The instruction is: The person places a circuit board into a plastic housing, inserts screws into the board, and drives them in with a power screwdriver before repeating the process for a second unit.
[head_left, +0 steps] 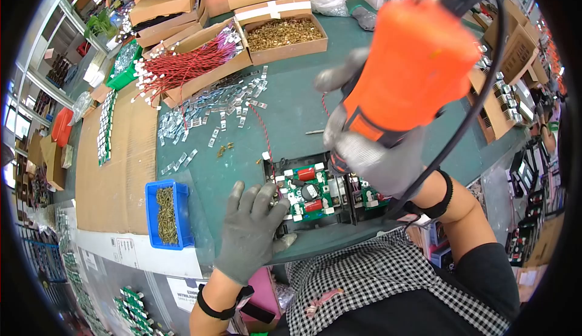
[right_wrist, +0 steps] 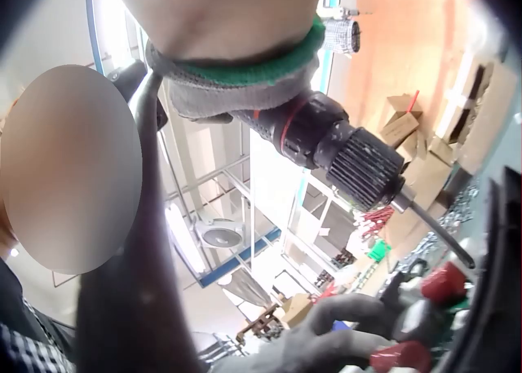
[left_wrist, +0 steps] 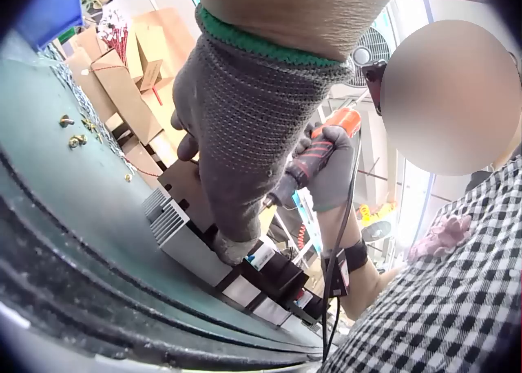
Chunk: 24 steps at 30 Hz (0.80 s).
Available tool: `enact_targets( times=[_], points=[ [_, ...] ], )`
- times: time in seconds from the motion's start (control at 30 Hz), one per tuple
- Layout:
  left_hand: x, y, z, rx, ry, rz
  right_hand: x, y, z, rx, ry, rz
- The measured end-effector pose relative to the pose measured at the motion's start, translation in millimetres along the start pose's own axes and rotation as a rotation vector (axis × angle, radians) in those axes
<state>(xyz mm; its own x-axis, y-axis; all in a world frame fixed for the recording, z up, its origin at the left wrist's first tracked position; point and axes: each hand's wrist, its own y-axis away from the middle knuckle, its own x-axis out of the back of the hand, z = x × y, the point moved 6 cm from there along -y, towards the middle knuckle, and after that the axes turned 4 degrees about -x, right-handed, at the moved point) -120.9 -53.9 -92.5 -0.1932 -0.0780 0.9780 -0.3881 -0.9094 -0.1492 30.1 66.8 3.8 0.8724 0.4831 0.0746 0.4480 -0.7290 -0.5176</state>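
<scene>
In the head view, my gloved right hand [head_left: 382,163] grips an orange corded electric drill [head_left: 415,63]. Its black chuck [right_wrist: 363,165] carries a long metal bit [right_wrist: 440,236], which points down close over the work in the right wrist view. Below lies a black housing [head_left: 339,216] holding a green circuit board [head_left: 327,202] with red cylindrical components [head_left: 307,174]. My gloved left hand [head_left: 251,227] rests at the housing's left end, fingers extended over the board's edge, thumb near the lower edge. Finned metal [left_wrist: 169,218] shows on the housing's side in the left wrist view.
A blue bin [head_left: 185,215] of screws stands left. Loose metal clips [head_left: 212,114] lie behind, near boxes of red wires [head_left: 194,63] and brass-coloured parts [head_left: 285,33]. A twisted red wire [head_left: 262,127] runs to the housing. The drill's black cable [head_left: 467,133] loops beside the right arm.
</scene>
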Motion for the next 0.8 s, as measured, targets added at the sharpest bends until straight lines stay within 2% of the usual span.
enact_targets(
  times=[0.07, 0.17, 0.2, 0.27, 0.33, 0.53, 0.6, 0.7, 0.8],
  points=[
    [1.8, -1.9, 0.5, 0.009, 0.000, 0.000, -10.1, -6.1, -7.0, -0.038, 0.005, 0.055],
    [1.2, 0.9, 0.4, -0.001, 0.003, 0.031, -35.6, -15.1, -9.7, 0.176, 0.035, 0.021],
    [0.9, 1.6, -0.2, -0.009, 0.007, 0.048, -46.1, -14.9, -3.1, 0.178, 0.056, 0.024],
    [0.6, 1.9, -0.4, 0.000, 0.000, 0.030, -57.5, -19.2, 4.2, 0.109, 0.109, 0.042],
    [0.1, 2.4, 0.4, 0.010, 0.001, 0.021, -66.2, -17.3, 8.2, -0.124, -0.005, 0.010],
    [-0.9, 1.8, -1.5, 0.004, 0.012, 0.020, -69.4, -19.9, 26.3, -0.339, -0.283, 0.009],
    [-3.6, 3.0, -2.5, 0.000, 0.022, 0.033, -68.2, -19.8, 31.1, -0.266, -0.282, -0.006],
    [-6.0, 4.2, -4.6, 0.012, 0.049, 0.039, -67.7, -18.1, 28.6, -0.052, -0.201, -0.007],
    [-7.3, 5.1, -6.3, 0.011, 0.070, 0.031, -68.2, -17.8, 27.0, 0.014, -0.166, 0.022]
  ],
)
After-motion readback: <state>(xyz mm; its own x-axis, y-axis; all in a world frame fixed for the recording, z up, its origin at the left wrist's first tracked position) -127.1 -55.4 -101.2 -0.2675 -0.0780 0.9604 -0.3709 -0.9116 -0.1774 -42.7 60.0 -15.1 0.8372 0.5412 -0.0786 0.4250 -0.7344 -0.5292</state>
